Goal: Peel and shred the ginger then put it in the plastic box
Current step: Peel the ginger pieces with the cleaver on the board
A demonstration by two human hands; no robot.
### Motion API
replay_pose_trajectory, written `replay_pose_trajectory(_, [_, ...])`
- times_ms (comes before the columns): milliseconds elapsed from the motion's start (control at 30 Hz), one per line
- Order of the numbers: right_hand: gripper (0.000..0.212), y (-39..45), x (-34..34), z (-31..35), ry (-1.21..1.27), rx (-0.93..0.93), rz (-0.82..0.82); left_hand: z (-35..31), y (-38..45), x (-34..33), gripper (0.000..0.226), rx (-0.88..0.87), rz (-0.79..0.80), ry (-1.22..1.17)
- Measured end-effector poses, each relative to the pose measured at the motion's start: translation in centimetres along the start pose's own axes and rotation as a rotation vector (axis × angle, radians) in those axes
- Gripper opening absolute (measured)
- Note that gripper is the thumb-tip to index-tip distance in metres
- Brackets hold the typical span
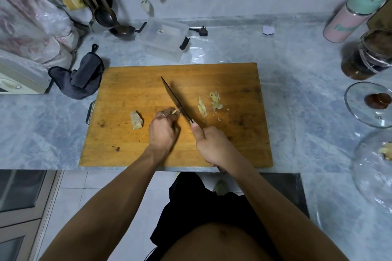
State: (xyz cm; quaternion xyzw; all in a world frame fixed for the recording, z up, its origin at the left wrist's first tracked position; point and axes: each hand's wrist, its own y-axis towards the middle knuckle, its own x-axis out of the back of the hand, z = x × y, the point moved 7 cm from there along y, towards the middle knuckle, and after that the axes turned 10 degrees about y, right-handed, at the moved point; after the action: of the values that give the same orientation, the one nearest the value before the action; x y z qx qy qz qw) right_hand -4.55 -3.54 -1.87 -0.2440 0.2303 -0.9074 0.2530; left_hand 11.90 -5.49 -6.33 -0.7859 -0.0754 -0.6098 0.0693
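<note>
Shredding step: left hand (163,131) pinching ginger (176,112) against knife (176,99) gripped in right hand (212,146); next, thin even cuts beside fingertips.

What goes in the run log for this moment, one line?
step: slicing ginger | left hand pins it on board | right hand grips knife | box without ginger

A rectangular wooden cutting board (135,150) is laid on the grey marbled stone counter (297,99). Behind it a clear plastic box with black clips (164,38) is set; at its left corner, a dark grey folded cloth (81,80). Pale yellow ginger peelings (215,101) are scattered right of the long dark-bladed knife (174,97), a beige ginger chunk (136,120) left of it.
</note>
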Motion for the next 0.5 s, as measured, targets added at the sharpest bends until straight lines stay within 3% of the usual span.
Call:
replay_pose_trajectory(233, [0.067, 1.9, -1.1, 0.1, -0.002, 0.024, -0.065, 0.1, -0.1, 0.0, 0.040, -0.029, -0.054, -0.040])
replay_pose_trajectory(500, [0.072, 1.4, -0.7, 0.1, 0.029, 0.042, -0.082, 0.5, -0.5, 1.1, 0.030, 0.106, -0.134, -0.229])
